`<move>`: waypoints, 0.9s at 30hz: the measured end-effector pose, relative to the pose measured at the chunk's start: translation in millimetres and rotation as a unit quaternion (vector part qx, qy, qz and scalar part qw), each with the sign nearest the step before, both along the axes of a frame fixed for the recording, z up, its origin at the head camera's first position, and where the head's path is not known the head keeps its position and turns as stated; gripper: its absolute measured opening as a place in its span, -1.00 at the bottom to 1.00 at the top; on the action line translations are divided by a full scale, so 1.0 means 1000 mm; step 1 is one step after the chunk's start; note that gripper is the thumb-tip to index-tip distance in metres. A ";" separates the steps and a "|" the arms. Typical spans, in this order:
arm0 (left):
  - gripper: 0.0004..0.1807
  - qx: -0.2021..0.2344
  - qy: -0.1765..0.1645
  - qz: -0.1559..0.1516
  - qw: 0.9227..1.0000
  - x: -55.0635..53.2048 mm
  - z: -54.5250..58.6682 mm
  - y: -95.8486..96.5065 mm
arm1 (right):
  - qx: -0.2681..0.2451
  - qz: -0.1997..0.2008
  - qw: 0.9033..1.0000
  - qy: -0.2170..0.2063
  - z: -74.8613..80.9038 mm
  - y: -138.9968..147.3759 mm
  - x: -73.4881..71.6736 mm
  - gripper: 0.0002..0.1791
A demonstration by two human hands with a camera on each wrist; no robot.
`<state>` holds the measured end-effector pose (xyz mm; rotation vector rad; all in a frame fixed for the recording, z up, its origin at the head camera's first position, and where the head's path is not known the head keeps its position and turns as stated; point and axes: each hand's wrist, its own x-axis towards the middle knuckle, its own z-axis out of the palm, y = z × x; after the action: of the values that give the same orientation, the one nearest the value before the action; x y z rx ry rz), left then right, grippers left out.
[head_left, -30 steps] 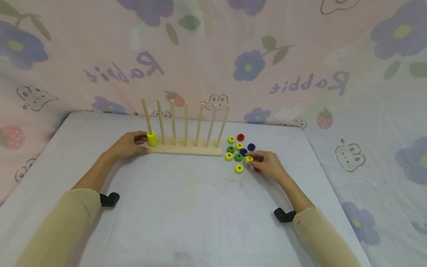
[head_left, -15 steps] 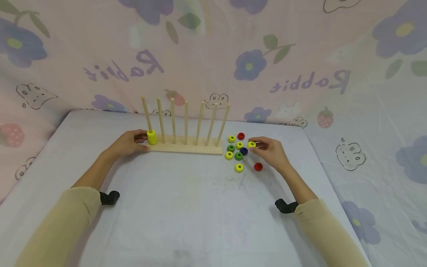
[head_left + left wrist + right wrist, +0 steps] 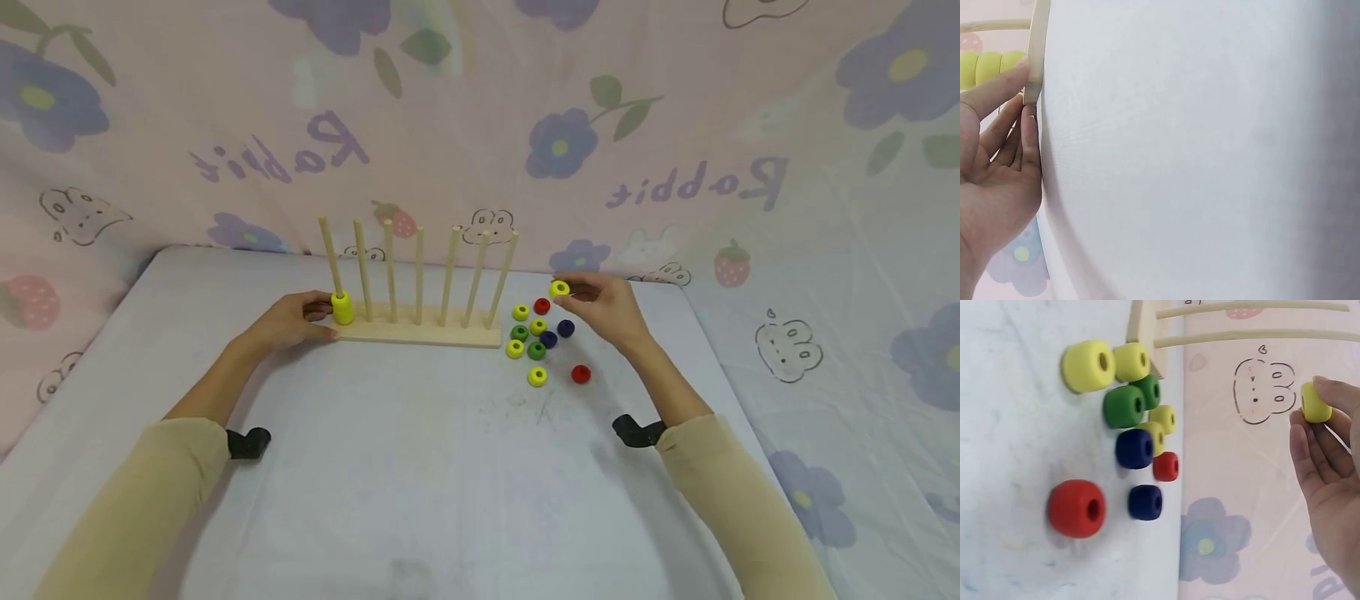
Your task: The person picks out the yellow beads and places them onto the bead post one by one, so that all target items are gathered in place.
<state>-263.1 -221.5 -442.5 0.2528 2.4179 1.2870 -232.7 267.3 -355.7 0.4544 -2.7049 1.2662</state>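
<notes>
head view: the right hand [image 3: 606, 310] is pinching a yellow bead [image 3: 559, 288], ten loose beads [image 3: 548, 340] lying below its fingers. the left hand [image 3: 287, 322] is gripping the end of the wooden rack [image 3: 420, 336]; beside those fingers stacked yellow beads [image 3: 342, 309] are occupying one peg [image 3: 331, 256], six others [image 3: 419, 275] standing bare, so threading seems early.

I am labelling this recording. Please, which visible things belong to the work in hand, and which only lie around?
In the work:
pale wooden peg rack, held by left hand
round yellow bead in right hand
yellow beads on leftmost peg

Lying about, perhaps for later:
loose round yellow beads, green beads, red beads, navy beads
</notes>
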 end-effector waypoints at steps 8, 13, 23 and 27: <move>-0.13 0.002 0.000 0.000 1.000 0.000 -0.001 0.000 | -0.003 0.011 1.000 0.012 0.025 -0.011 -0.010 -0.60; -0.13 0.003 0.002 -0.001 1.000 -0.001 -0.002 0.000 | 0.003 0.013 0.999 0.029 0.039 -0.017 -0.015 -0.62; -0.13 -0.001 0.006 -0.002 1.000 -0.001 -0.002 -0.001 | 0.006 0.018 0.998 0.059 0.064 -0.034 -0.025 -0.65; -0.11 -0.004 0.004 -0.005 1.000 -0.002 -0.003 -0.001 | 0.003 0.024 0.998 0.063 0.069 -0.039 -0.028 -0.66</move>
<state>-265.4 -222.0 -445.7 0.2668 2.4242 1.2756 -260.4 228.7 -286.9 0.5814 -2.6089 1.1983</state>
